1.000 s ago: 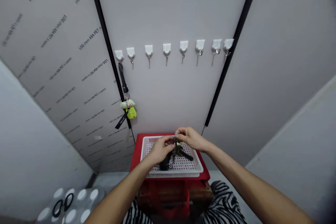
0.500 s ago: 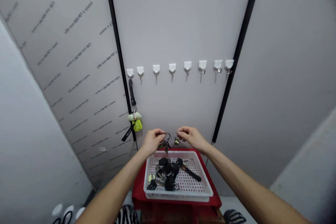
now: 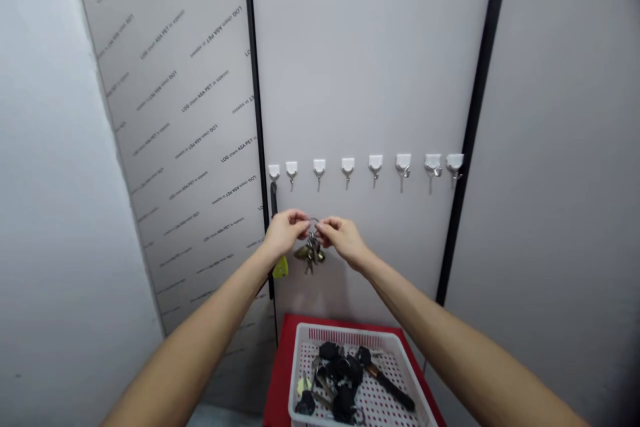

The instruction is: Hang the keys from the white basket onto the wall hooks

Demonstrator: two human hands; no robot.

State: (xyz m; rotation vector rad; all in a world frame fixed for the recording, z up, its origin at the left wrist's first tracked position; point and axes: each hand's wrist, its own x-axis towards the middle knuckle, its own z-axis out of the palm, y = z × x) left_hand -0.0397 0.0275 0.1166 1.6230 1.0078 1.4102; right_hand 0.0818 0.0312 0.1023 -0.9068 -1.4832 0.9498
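Note:
Between my two hands hangs a bunch of keys (image 3: 311, 253) on a thin ring, with brass-coloured pieces dangling from it. My left hand (image 3: 286, 235) pinches the ring from the left, and my right hand (image 3: 343, 238) pinches it from the right. Both are raised in front of the panel, just below a row of white hooks (image 3: 347, 165). Behind my left hand, a black strap (image 3: 273, 197) hangs from the leftmost hook; a yellow-green tag (image 3: 281, 267) shows below, the rest of that key holder being largely hidden by my hand and arm.
A white perforated basket (image 3: 350, 330) holding several black-headed keys (image 3: 345, 373) stands on a red surface (image 3: 280, 373) below my hands. Black vertical strips (image 3: 257, 93) edge the panel. A pale wall (image 3: 75, 213) rises at the left.
Both hands have risen from just above the basket toward the hooks, carrying the keys. My right hand has come closer to my left, now on the ring. The view has shifted.

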